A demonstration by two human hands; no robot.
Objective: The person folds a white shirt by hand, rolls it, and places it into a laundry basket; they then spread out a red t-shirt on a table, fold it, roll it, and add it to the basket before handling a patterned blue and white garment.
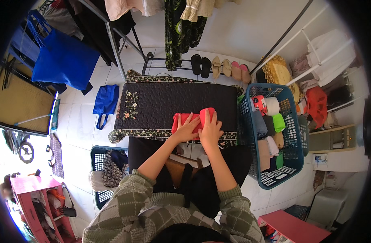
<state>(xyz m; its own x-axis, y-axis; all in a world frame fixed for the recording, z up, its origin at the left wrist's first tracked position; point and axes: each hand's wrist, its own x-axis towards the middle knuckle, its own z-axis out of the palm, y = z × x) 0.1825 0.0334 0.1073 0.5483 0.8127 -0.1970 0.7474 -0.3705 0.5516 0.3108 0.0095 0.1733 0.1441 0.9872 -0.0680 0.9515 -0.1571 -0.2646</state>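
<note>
A red cloth (180, 119), partly rolled or folded, lies near the front edge of a low table with a black quilted, flower-edged cover (161, 103). My left hand (187, 129) rests on its flatter left part, fingers spread. My right hand (210, 129) lies over the thicker rolled part at its right end, fingers curved around it. The palms and part of the cloth beneath them are hidden. Right of the table, a blue-green plastic basket (254, 161) holds rolled and folded clothes, among them a bright green roll (278, 122) and a white one (272, 105).
Another basket (96, 148) with patterned cloth stands at the lower left. A blue bag (105, 98) lies on the tiles left of the table. Behind it are a metal rack (173, 67) with hanging clothes and several shoes (215, 66). A pink shelf (30, 185) stands far left.
</note>
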